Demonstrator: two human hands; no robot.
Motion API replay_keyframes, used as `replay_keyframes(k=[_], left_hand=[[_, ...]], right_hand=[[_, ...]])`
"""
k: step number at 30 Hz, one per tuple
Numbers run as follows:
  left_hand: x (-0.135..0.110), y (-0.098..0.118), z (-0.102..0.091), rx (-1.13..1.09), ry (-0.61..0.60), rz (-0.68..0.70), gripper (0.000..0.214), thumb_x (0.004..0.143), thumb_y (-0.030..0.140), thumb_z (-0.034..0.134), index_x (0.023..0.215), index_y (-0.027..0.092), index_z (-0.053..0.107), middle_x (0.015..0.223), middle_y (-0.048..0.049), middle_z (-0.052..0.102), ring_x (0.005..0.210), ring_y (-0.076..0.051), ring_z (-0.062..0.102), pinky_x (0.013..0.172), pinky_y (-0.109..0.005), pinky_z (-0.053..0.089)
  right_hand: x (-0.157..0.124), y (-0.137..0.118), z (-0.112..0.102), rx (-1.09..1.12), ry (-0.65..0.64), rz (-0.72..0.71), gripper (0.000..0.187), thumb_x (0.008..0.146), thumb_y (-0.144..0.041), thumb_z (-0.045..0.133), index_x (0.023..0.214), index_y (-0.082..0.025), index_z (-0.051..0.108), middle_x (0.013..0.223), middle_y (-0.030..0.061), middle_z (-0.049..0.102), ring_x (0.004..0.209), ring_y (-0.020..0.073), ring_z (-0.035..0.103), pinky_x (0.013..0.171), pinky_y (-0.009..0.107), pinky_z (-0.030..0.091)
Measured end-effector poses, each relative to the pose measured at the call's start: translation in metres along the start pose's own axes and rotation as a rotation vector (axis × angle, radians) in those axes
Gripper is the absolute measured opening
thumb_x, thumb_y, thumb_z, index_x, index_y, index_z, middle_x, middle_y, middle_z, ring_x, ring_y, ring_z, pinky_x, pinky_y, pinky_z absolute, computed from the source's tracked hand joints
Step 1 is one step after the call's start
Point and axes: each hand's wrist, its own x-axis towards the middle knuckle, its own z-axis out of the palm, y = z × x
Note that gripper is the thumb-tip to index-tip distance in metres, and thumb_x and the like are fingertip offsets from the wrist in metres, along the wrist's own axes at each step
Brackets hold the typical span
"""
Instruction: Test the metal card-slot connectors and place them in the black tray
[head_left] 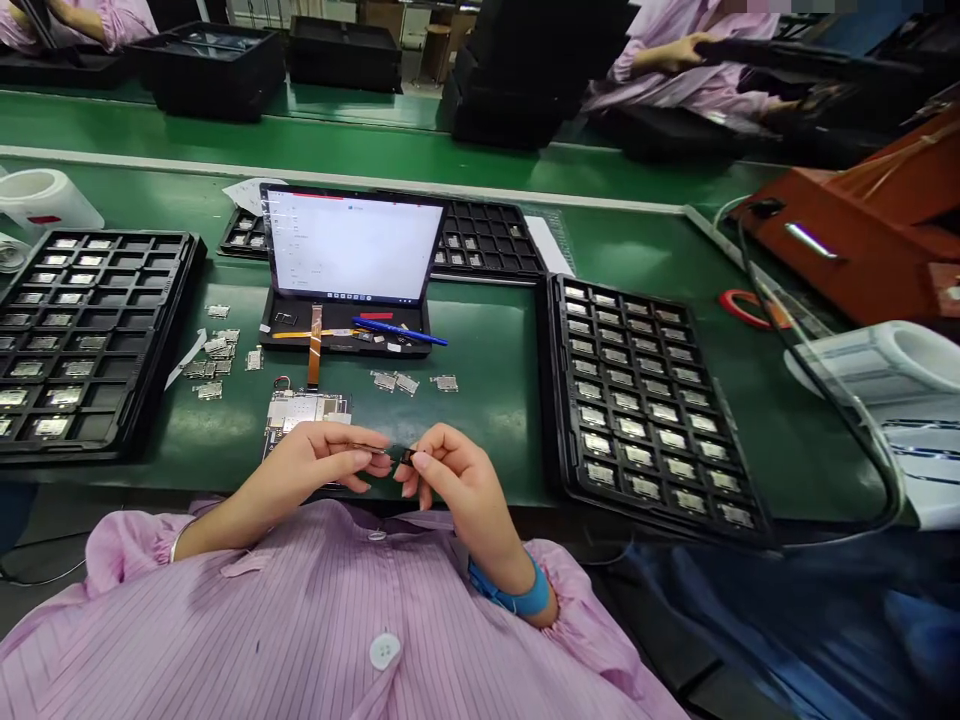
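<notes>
In front of my body, my left hand (326,455) is closed on a thin, small circuit module (369,448), seen nearly edge-on. Close beside it, my right hand (459,470) pinches a small black piece (407,456) between thumb and fingers; whether it joins the module I cannot tell. A larger circuit board (304,408) lies partly hidden behind my left hand. From it a brown flat ribbon cable (315,345) runs up to a lit screen (352,245), which leans upright in a black tray (345,342). Small silver modules (406,384) lie on the bench just beyond my hands.
A black compartment tray (555,400) filled with modules stands at right; another, partly filled tray (169,310) is at left. Loose modules (217,347) lie in a pile. A blue pen (401,330), tape rolls (885,360) and a cable (817,370) are nearby. Co-workers' hands (671,52) are across the bench.
</notes>
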Motion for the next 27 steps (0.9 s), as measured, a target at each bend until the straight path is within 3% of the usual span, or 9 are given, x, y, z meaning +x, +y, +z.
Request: replay_keyframes(k=[2,8,15,20,24,27], left_hand=[[-0.001,-0.001,0.001,-0.044,0.015,0.003,0.031,0.083,0.039,0.07,0.106,0.019,0.072,0.102,-0.0079,0.074,0.103,-0.02,0.068,0.079,-0.025,0.058],[-0.002,-0.005,0.006,-0.13,0.094,-0.036,0.035,0.081,0.035,0.074,0.114,0.023,0.069,0.105,-0.0049,0.074,0.096,-0.016,0.07,0.077,-0.022,0.058],[-0.003,-0.01,0.011,-0.229,0.15,-0.048,0.036,0.081,0.034,0.075,0.114,0.021,0.069,0.107,-0.0064,0.074,0.095,-0.016,0.071,0.086,-0.027,0.057],[-0.003,-0.011,0.01,-0.172,0.146,-0.05,0.035,0.082,0.035,0.073,0.113,0.021,0.069,0.106,-0.0059,0.074,0.095,-0.016,0.071,0.083,-0.026,0.058],[-0.003,-0.012,0.009,-0.045,0.089,-0.051,0.029,0.082,0.036,0.072,0.106,0.019,0.072,0.092,-0.0053,0.076,0.088,-0.017,0.071,0.074,-0.024,0.059],[-0.004,-0.011,0.008,-0.05,0.12,-0.046,0.026,0.082,0.036,0.072,0.101,0.019,0.073,0.087,-0.0046,0.075,0.085,-0.016,0.072,0.071,-0.023,0.058]], right_hand=[[0.0,0.0,-0.001,-0.001,0.017,-0.002,0.021,0.083,-0.035,0.064,0.073,-0.019,0.053,0.067,0.0011,0.067,0.053,0.0105,0.058,0.043,0.019,0.042],[0.001,0.003,0.0,-0.017,0.006,0.014,0.022,0.082,-0.036,0.064,0.073,-0.019,0.052,0.067,0.0012,0.066,0.053,0.011,0.058,0.044,0.019,0.043],[0.0,0.006,0.004,-0.116,-0.017,0.021,0.022,0.085,-0.037,0.061,0.074,-0.02,0.052,0.069,0.002,0.066,0.056,0.0108,0.057,0.045,0.02,0.038],[-0.002,0.006,0.005,-0.149,-0.003,-0.01,0.021,0.087,-0.036,0.06,0.074,-0.02,0.053,0.07,0.0012,0.065,0.057,0.0108,0.056,0.051,0.023,0.041],[-0.001,0.007,0.004,-0.145,-0.035,-0.006,0.02,0.088,-0.035,0.059,0.075,-0.02,0.054,0.067,-0.0003,0.062,0.055,0.0104,0.054,0.052,0.023,0.042],[-0.001,0.007,0.003,-0.141,-0.035,-0.012,0.02,0.088,-0.034,0.059,0.075,-0.02,0.054,0.066,-0.0008,0.062,0.055,0.0102,0.054,0.052,0.023,0.042]])
